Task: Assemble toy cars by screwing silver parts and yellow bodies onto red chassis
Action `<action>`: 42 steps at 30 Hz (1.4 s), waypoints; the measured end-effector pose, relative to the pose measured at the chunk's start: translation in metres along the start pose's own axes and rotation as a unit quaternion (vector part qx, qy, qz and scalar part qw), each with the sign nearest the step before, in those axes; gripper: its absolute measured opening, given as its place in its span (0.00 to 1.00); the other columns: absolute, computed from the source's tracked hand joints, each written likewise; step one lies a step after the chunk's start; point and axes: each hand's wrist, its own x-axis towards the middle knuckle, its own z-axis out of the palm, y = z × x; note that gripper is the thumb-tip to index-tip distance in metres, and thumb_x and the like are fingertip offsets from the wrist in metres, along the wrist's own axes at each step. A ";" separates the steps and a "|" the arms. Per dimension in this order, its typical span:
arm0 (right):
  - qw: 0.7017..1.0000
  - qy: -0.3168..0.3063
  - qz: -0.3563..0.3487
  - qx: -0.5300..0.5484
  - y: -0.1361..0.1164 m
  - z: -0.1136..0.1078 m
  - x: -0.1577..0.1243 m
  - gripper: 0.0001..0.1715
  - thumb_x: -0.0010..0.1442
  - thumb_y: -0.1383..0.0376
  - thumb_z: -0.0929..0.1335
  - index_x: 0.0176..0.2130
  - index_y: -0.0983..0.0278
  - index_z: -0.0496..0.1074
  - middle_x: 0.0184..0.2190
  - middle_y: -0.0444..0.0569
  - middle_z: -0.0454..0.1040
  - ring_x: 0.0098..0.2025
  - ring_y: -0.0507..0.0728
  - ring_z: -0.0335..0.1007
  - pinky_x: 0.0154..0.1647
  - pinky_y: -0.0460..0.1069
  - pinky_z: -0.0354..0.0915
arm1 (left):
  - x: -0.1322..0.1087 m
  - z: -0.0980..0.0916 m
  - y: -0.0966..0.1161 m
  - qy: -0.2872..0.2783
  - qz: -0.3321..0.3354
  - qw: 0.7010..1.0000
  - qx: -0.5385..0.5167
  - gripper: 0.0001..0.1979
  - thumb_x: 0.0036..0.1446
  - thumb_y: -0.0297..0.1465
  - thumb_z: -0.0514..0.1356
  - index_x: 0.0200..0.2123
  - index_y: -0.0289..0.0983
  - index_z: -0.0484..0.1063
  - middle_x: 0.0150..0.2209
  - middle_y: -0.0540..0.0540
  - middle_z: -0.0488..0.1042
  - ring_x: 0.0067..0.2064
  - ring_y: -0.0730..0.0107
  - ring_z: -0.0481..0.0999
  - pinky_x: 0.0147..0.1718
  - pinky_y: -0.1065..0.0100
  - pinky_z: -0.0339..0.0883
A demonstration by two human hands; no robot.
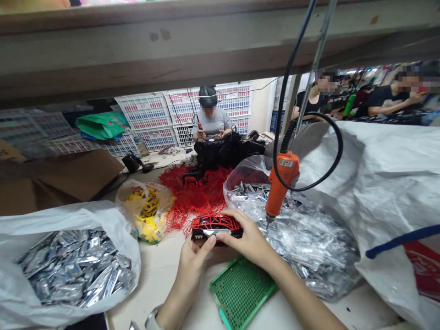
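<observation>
Both hands hold a small black toy part (pixel 216 229) with a red lattice piece on top and a silver piece at its front. My left hand (pixel 194 261) grips its near left edge with the thumb over the silver piece. My right hand (pixel 246 238) is closed over its right end. An orange electric screwdriver (pixel 280 188) hangs on a black cable just right of my right hand, tip down.
A green perforated tray (pixel 240 291) lies on the table below my hands. Plastic bags of silver parts sit at the left (pixel 74 268) and right (pixel 309 247). A bag of yellow parts (pixel 147 208), red lattice pieces (pixel 197 190) and black parts (pixel 223 153) lie beyond. People work across the table.
</observation>
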 end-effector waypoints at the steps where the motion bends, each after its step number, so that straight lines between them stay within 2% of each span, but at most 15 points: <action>1: 1.000 0.000 -0.003 0.010 -0.001 -0.003 0.001 0.27 0.58 0.56 0.76 0.54 0.62 0.74 0.51 0.54 0.77 0.54 0.63 0.75 0.57 0.60 0.70 | 0.002 -0.003 0.002 -0.012 -0.010 1.000 0.003 0.28 0.42 0.43 0.78 0.43 0.34 0.80 0.44 0.37 0.84 0.45 0.54 0.83 0.46 0.62 0.75; 6: 0.998 -0.015 -0.010 0.057 -0.005 -0.014 0.002 0.24 0.58 0.58 0.77 0.52 0.62 0.76 0.51 0.54 0.78 0.54 0.62 0.76 0.57 0.58 0.71 | 0.016 -0.036 0.025 -0.070 0.042 0.978 0.191 0.16 0.43 0.43 0.77 0.23 0.39 0.77 0.24 0.46 0.78 0.29 0.63 0.76 0.32 0.68 0.73; 11: 0.997 -0.062 -0.029 0.046 -0.007 -0.028 0.003 0.25 0.57 0.58 0.77 0.52 0.62 0.77 0.51 0.53 0.78 0.55 0.62 0.76 0.60 0.58 0.69 | 0.019 -0.044 0.033 -0.035 0.098 0.992 0.072 0.24 0.39 0.44 0.78 0.35 0.39 0.78 0.37 0.43 0.78 0.40 0.60 0.76 0.39 0.70 0.70; 14: 0.988 -0.137 -0.035 0.053 -0.007 -0.034 0.002 0.23 0.55 0.58 0.78 0.50 0.60 0.79 0.48 0.50 0.80 0.51 0.61 0.77 0.57 0.57 0.71 | 0.011 -0.038 0.027 -0.028 0.049 0.998 -0.004 0.34 0.40 0.48 0.77 0.49 0.40 0.74 0.50 0.37 0.78 0.48 0.55 0.78 0.42 0.66 0.71; 18: 0.965 -0.246 -0.035 0.081 -0.013 -0.030 -0.002 0.22 0.52 0.58 0.78 0.47 0.58 0.81 0.42 0.46 0.81 0.43 0.58 0.78 0.49 0.53 0.73 | -0.007 -0.034 0.027 -0.191 -0.135 0.972 -0.008 0.50 0.37 0.46 0.79 0.63 0.43 0.67 0.54 0.33 0.78 0.52 0.47 0.80 0.52 0.54 0.70; 22: 0.961 -0.253 -0.042 0.098 -0.021 -0.021 -0.004 0.26 0.50 0.58 0.80 0.49 0.60 0.79 0.47 0.48 0.81 0.47 0.59 0.78 0.52 0.54 0.73 | -0.017 -0.028 0.037 -0.255 -0.152 0.951 0.086 0.44 0.35 0.31 0.81 0.59 0.39 0.74 0.60 0.34 0.75 0.63 0.44 0.73 0.65 0.51 0.60; 25: 0.989 -0.111 -0.091 0.033 -0.026 -0.021 -0.006 0.29 0.52 0.55 0.80 0.52 0.59 0.77 0.48 0.50 0.81 0.49 0.61 0.78 0.54 0.57 0.73 | -0.014 -0.023 0.037 -0.189 -0.138 0.971 0.051 0.38 0.36 0.28 0.79 0.55 0.37 0.78 0.58 0.34 0.77 0.62 0.43 0.74 0.64 0.53 0.62; 27: 0.982 0.047 -0.182 -0.030 -0.027 -0.026 -0.007 0.20 0.59 0.59 0.77 0.50 0.57 0.77 0.44 0.49 0.81 0.46 0.61 0.77 0.49 0.57 0.73 | -0.009 -0.024 0.033 -0.139 -0.133 0.981 0.033 0.39 0.34 0.27 0.79 0.54 0.37 0.78 0.56 0.34 0.78 0.59 0.42 0.77 0.61 0.53 0.66; 28: 0.959 0.152 -0.232 -0.051 -0.026 -0.030 -0.007 0.12 0.63 0.62 0.73 0.48 0.57 0.77 0.41 0.48 0.80 0.43 0.60 0.76 0.46 0.56 0.72 | -0.006 -0.024 0.031 -0.117 -0.126 0.985 0.024 0.40 0.33 0.26 0.78 0.55 0.38 0.78 0.56 0.35 0.79 0.57 0.42 0.78 0.59 0.53 0.68; 30: 0.861 0.408 -0.299 -0.057 -0.023 -0.041 -0.006 0.09 0.66 0.67 0.67 0.42 0.56 0.77 0.33 0.47 0.75 0.38 0.60 0.73 0.41 0.56 0.70 | -0.002 -0.026 0.029 -0.076 -0.106 0.991 -0.007 0.41 0.33 0.27 0.78 0.57 0.40 0.77 0.55 0.37 0.80 0.54 0.43 0.79 0.55 0.55 0.72; 32: 0.740 0.615 -0.272 -0.007 -0.016 -0.053 0.000 0.09 0.63 0.67 0.65 0.38 0.56 0.75 0.32 0.47 0.69 0.37 0.60 0.70 0.40 0.56 0.68 | 0.000 -0.027 0.031 -0.046 -0.094 0.993 -0.046 0.40 0.36 0.29 0.77 0.57 0.39 0.76 0.53 0.37 0.81 0.51 0.45 0.82 0.50 0.58 0.76; 33: 0.723 0.654 -0.223 0.028 -0.012 -0.057 0.005 0.07 0.62 0.67 0.65 0.38 0.56 0.73 0.34 0.47 0.68 0.38 0.60 0.70 0.40 0.56 0.68 | 0.000 -0.027 0.033 -0.042 -0.093 0.993 -0.063 0.39 0.37 0.30 0.76 0.57 0.38 0.76 0.52 0.36 0.81 0.48 0.46 0.83 0.47 0.58 0.77; 35: 0.791 0.597 -0.097 0.091 -0.007 -0.061 0.013 0.06 0.64 0.61 0.65 0.40 0.57 0.71 0.38 0.48 0.70 0.41 0.60 0.71 0.41 0.55 0.68 | 0.001 -0.025 0.038 -0.054 -0.103 0.990 -0.081 0.38 0.39 0.32 0.76 0.57 0.37 0.75 0.48 0.35 0.82 0.41 0.50 0.84 0.41 0.60 0.78; 38: 0.909 0.382 0.006 0.164 -0.011 -0.054 0.017 0.24 0.70 0.47 0.56 0.44 0.59 0.69 0.39 0.52 0.75 0.45 0.62 0.75 0.42 0.56 0.71 | 0.000 -0.026 0.040 -0.068 -0.126 0.987 -0.075 0.40 0.36 0.33 0.78 0.57 0.37 0.74 0.45 0.36 0.83 0.35 0.56 0.84 0.36 0.62 0.79; 42: 0.954 0.225 0.001 0.196 -0.035 -0.033 0.002 0.38 0.67 0.36 0.52 0.52 0.59 0.70 0.43 0.57 0.78 0.49 0.65 0.77 0.45 0.59 0.75 | 0.001 -0.033 0.028 -0.061 -0.135 0.985 -0.089 0.40 0.35 0.32 0.80 0.54 0.37 0.73 0.46 0.36 0.82 0.37 0.54 0.85 0.41 0.59 0.80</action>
